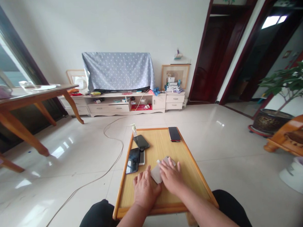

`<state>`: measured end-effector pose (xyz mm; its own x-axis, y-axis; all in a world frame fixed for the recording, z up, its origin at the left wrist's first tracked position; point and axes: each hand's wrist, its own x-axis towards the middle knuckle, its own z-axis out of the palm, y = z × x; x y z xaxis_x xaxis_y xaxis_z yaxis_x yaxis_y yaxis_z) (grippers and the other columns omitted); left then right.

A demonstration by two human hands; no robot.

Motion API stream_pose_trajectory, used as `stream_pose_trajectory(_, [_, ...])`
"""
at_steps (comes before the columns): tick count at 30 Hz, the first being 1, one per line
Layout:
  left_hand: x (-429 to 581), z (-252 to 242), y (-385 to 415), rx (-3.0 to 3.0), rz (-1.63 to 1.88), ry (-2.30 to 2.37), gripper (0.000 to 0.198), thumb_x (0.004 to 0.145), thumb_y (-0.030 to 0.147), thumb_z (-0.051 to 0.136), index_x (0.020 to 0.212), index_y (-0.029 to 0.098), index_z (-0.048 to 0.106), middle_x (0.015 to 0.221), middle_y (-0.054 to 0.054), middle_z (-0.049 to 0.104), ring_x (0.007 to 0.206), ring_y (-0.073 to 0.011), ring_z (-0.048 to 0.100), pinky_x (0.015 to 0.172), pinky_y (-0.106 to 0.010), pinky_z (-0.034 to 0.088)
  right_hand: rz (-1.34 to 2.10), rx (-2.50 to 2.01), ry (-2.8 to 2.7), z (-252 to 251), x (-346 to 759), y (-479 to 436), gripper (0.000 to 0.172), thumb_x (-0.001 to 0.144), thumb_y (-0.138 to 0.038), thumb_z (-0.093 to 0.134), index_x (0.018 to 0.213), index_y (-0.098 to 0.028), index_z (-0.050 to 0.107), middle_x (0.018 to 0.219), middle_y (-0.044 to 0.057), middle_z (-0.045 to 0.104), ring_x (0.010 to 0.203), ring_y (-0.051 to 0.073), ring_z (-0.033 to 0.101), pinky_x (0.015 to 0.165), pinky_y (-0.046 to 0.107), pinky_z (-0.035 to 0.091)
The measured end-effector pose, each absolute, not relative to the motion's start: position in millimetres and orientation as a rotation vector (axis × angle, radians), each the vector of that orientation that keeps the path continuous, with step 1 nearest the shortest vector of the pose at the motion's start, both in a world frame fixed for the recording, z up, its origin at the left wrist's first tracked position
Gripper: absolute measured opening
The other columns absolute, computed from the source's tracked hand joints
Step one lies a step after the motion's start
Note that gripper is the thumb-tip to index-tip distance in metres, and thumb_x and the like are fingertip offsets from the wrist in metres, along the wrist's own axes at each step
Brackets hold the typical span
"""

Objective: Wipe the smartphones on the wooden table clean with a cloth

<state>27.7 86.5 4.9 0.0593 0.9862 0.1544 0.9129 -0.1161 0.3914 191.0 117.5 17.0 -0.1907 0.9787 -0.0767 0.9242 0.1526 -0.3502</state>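
A small wooden table stands in front of my knees. A pale phone lies face down on it. My left hand steadies the phone's near left edge, fingers laid flat. My right hand rests on top of the phone, its fingers pressed onto the back with something small and white at the fingertips. Left of my hands lie two overlapping dark phones and another black phone. A red-edged phone sits at the far right end. A small clear bottle stands at the far left corner.
A white cable snakes over the tiled floor to the left. A long wooden table stands at the left. A TV cabinet with a cloth-covered screen lines the far wall. A potted plant and a wooden chair are to the right.
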Motion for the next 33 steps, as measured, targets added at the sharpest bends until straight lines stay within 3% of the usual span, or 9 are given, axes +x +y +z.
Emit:
stream_pose_trajectory(4, [29.0,7.8,86.1,2.13,0.551,1.943,0.078,0.075,0.039,0.062,0.147,0.018,0.04,0.133,-0.012,0.062,0.124,-0.0302,0.05,0.106,-0.043,0.03,0.472,-2.137,-2.084,23.6,207.3,139.6,0.053,0.103,-0.035,0.019,0.154,-0.032,0.033,0.163,-0.002,0.027,0.153,0.027,0.001,0.117,0.066,-0.002])
stream_pose_trajectory(11, [26.0,3.4,86.1,2.142,0.575,1.913,0.068,0.084,0.042,0.054,0.146,0.017,0.041,0.136,-0.012,0.06,0.124,-0.0294,0.049,0.105,-0.044,0.03,0.509,-1.639,-2.367,9.7,185.9,90.3,0.051,0.105,-0.038,0.017,0.152,-0.037,0.036,0.16,-0.003,0.034,0.153,0.023,0.009,0.12,0.06,-0.005])
stream_pose_trajectory(15, [27.9,8.1,84.9,2.152,0.552,1.924,0.072,0.079,0.042,0.06,0.144,0.018,0.043,0.131,-0.012,0.062,0.124,-0.0304,0.049,0.105,-0.043,0.03,0.488,-1.967,-2.167,14.3,210.0,115.8,0.051,0.104,-0.039,0.018,0.152,-0.035,0.037,0.162,-0.004,0.03,0.153,0.028,0.003,0.117,0.067,-0.002])
stream_pose_trajectory(18, [29.9,13.7,83.2,2.173,0.506,1.923,0.064,0.077,0.044,0.061,0.136,0.022,0.052,0.125,-0.01,0.062,0.12,-0.0306,0.049,0.104,-0.043,0.03,0.481,-2.103,-2.087,17.6,218.1,130.4,0.052,0.104,-0.039,0.017,0.152,-0.033,0.037,0.162,-0.004,0.028,0.153,0.028,0.001,0.117,0.067,-0.001])
stream_pose_trajectory(21, [30.1,16.5,82.4,2.183,0.482,1.922,0.054,0.08,0.047,0.058,0.129,0.025,0.057,0.123,-0.01,0.062,0.118,-0.0303,0.05,0.103,-0.043,0.03,0.502,-1.958,-2.166,16.3,202.4,111.5,0.052,0.104,-0.041,0.017,0.152,-0.034,0.037,0.161,-0.004,0.03,0.153,0.027,0.004,0.118,0.065,-0.001])
stream_pose_trajectory(26, [28.2,14.8,84.4,2.209,0.456,1.896,0.045,0.086,0.036,0.051,0.129,0.025,0.058,0.125,-0.01,0.061,0.117,-0.0281,0.05,0.101,-0.041,0.031,0.577,-1.632,-2.332,12.8,181.2,71.8,0.052,0.105,-0.043,0.014,0.153,-0.04,0.033,0.159,-0.006,0.036,0.153,0.023,0.006,0.121,0.059,-0.002])
stream_pose_trajectory(33, [31.8,16.0,85.7,2.209,0.436,1.923,0.055,0.078,0.045,0.061,0.128,0.024,0.058,0.119,-0.01,0.062,0.117,-0.0304,0.05,0.102,-0.042,0.031,0.476,-2.134,-2.078,15.3,234.4,119.5,0.053,0.104,-0.042,0.015,0.154,-0.033,0.034,0.162,-0.003,0.03,0.153,0.028,0.0,0.117,0.068,0.003])
